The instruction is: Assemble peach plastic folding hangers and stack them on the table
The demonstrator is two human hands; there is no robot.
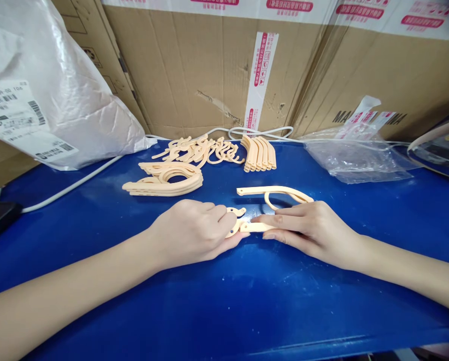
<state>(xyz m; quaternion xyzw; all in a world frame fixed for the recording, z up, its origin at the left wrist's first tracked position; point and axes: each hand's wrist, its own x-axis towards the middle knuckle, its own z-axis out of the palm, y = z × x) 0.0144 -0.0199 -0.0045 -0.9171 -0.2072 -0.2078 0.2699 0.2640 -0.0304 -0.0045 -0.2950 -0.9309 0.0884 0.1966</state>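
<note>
My left hand point(194, 228) is closed with a pinch on a cream plastic hook piece point(238, 212) that has small round holes. In my right hand point(318, 230), thumb and fingers grip a cream hanger arm point(257, 227). Its near end meets the hook piece between my two hands. Just beyond my right fingers lies another curved cream hanger arm point(264, 190) with a thin inner curve. My right hand hides its far end, so I cannot tell whether the arms join.
Behind my hands sit stacked folded hangers point(164, 188), a loose pile of hooks point(209, 149) and a row of hanger arms point(260, 153). A clear plastic bag point(359, 155), white cable point(73, 186), silver parcel bag point(69, 100) and cardboard boxes point(194, 75) border the blue table point(209, 311).
</note>
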